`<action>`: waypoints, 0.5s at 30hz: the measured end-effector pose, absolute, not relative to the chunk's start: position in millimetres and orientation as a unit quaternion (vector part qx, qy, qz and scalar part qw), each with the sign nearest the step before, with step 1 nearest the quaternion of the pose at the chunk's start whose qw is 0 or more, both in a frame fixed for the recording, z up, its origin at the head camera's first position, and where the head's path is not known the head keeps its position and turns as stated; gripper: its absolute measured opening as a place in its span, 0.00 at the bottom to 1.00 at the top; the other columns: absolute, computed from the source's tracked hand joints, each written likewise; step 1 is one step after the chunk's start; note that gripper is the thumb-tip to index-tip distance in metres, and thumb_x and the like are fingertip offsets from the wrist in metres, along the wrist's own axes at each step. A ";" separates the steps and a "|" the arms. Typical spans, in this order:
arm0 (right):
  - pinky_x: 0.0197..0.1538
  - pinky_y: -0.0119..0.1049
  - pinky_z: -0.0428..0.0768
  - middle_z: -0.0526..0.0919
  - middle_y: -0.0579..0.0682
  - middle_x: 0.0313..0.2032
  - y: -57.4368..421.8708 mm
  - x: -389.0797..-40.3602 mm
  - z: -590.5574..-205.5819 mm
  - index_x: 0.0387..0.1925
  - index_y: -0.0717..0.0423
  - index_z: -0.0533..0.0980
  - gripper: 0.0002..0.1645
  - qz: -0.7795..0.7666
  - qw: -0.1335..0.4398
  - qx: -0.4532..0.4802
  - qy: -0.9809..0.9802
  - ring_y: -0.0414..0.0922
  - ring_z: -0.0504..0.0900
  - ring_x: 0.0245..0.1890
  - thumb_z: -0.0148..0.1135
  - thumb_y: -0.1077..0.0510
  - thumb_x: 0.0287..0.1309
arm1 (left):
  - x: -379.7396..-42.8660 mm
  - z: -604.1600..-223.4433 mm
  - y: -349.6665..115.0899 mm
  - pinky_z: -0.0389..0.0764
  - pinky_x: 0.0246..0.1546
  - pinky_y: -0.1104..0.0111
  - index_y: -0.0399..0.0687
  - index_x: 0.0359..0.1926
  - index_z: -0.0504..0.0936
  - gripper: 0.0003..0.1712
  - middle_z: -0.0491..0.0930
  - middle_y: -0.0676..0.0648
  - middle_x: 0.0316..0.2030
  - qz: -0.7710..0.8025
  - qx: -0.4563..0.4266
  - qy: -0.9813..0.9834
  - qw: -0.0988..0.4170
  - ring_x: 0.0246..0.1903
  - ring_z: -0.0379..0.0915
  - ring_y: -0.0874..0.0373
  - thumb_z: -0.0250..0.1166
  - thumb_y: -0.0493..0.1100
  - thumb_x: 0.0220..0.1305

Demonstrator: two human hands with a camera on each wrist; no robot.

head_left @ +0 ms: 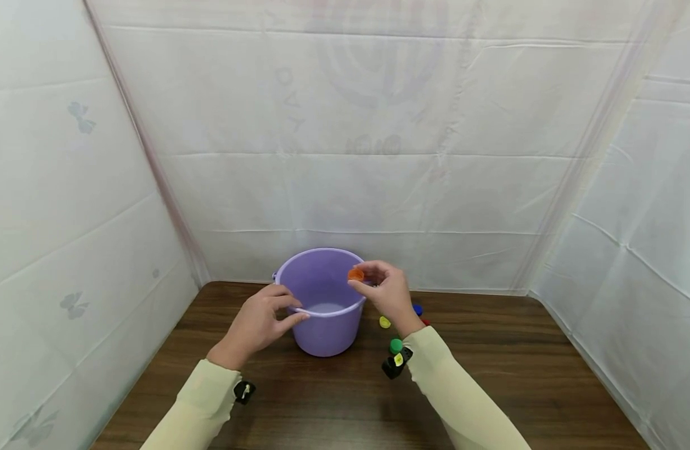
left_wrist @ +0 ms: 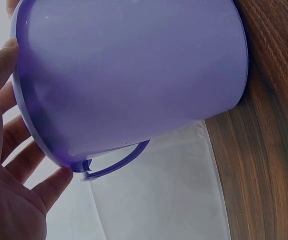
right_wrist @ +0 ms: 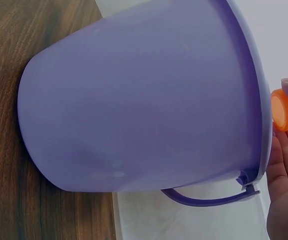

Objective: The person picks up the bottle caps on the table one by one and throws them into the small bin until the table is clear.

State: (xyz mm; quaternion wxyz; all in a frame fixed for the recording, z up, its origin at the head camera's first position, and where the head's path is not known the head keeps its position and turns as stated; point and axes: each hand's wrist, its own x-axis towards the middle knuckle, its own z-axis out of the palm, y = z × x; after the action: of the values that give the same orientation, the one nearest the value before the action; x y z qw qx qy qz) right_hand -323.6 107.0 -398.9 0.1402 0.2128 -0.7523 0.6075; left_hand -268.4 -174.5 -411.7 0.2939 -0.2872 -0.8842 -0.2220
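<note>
A purple bucket (head_left: 326,337) stands upright on the wooden table. My left hand (head_left: 259,320) holds its rim at the near left, thumb on the outer side and fingers over the edge, as the left wrist view also shows. Between thumb and fingers, my right hand (head_left: 391,292) pinches an orange bottle cap (head_left: 355,274) above the bucket's right rim. In the right wrist view the orange cap (right_wrist: 286,111) appears close beside the rim. The bucket's handle (left_wrist: 118,165) hangs down at its far side.
Right of the bucket, partly behind my right wrist, lie a yellow cap (head_left: 385,322), a green cap (head_left: 396,345), a blue cap (head_left: 417,309) and a small red piece (head_left: 426,322). White sheeting (head_left: 345,194) encloses the wooden table (head_left: 300,400) at the back and sides.
</note>
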 end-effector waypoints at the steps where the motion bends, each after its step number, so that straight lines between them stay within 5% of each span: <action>1: 0.47 0.33 0.86 0.90 0.51 0.45 106.5 -323.7 -398.7 0.46 0.51 0.86 0.18 0.606 0.140 0.211 -0.755 0.46 0.87 0.44 0.80 0.54 0.53 | -268.0 -411.6 -174.4 0.84 0.42 0.64 0.56 0.33 0.91 0.11 0.83 0.59 0.35 -0.221 -0.287 -0.885 0.294 0.39 0.79 0.63 0.80 0.54 0.54; 9: 0.48 0.32 0.86 0.90 0.51 0.44 101.7 -325.1 -396.0 0.45 0.52 0.86 0.18 0.600 0.145 0.206 -0.759 0.46 0.88 0.44 0.81 0.55 0.52 | -266.8 -410.9 -174.3 0.84 0.41 0.65 0.56 0.33 0.91 0.10 0.83 0.59 0.35 -0.223 -0.287 -0.884 0.294 0.39 0.79 0.63 0.80 0.53 0.54; 15: 0.52 0.46 0.87 0.90 0.54 0.44 99.5 -325.5 -394.3 0.45 0.54 0.86 0.19 0.607 0.146 0.208 -0.753 0.49 0.88 0.45 0.81 0.56 0.51 | -267.0 -411.1 -173.9 0.84 0.42 0.65 0.56 0.33 0.91 0.10 0.83 0.59 0.35 -0.222 -0.285 -0.886 0.292 0.39 0.79 0.63 0.80 0.54 0.55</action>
State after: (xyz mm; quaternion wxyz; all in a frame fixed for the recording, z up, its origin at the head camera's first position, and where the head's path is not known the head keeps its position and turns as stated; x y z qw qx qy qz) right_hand -325.5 99.5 -394.3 0.1456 0.2079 -0.7534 0.6066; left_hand -267.0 -173.9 -411.1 0.2918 -0.2855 -0.8855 -0.2219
